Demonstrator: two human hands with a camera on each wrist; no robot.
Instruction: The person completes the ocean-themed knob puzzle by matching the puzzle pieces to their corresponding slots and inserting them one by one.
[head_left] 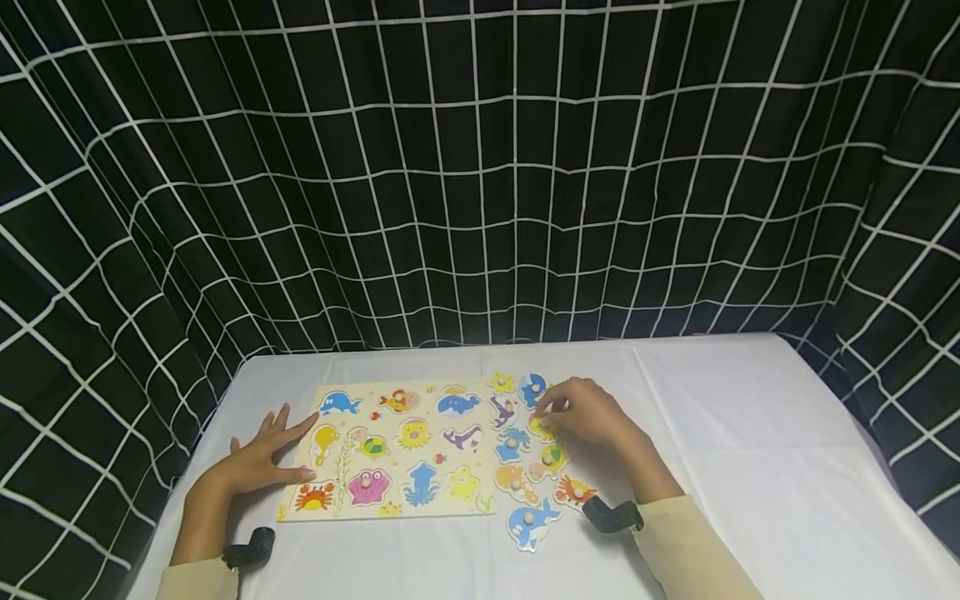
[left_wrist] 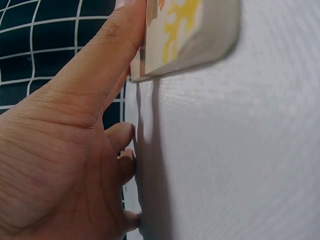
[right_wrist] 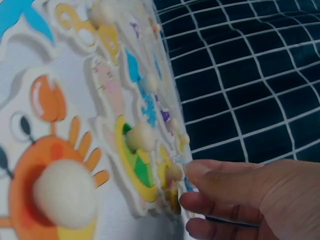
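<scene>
My left hand (head_left: pixel 258 457) rests at the left edge of a wooden puzzle board (head_left: pixel 352 508) with sea-animal pictures, fingers spread. In the left wrist view its thumb (left_wrist: pixel 107 55) lies along the board's corner (left_wrist: pixel 215 40). My right hand (head_left: pixel 588 410) hovers over the knobbed pieces right of the board, thumb and fingers loosely bent. Its fingertips are right by a yellow octopus piece (head_left: pixel 542 428), just below a round blue piece (head_left: pixel 533 388). In the right wrist view the thumb tip (right_wrist: pixel 197 169) sits beside the octopus piece's knob (right_wrist: pixel 174 172), with nothing between the fingers.
Nearby lie a star (head_left: pixel 502 382), purple piece (head_left: pixel 503 412), blue squid (head_left: pixel 513 444), turtle (head_left: pixel 552 458), orange seahorse (head_left: pixel 516 482), crab (head_left: pixel 576 490) and blue whale (head_left: pixel 529 523). A knobbed clam (head_left: pixel 367 486) sits in the board. Black gridded curtains (head_left: pixel 480 183) surround the white-covered table (head_left: pixel 735 467).
</scene>
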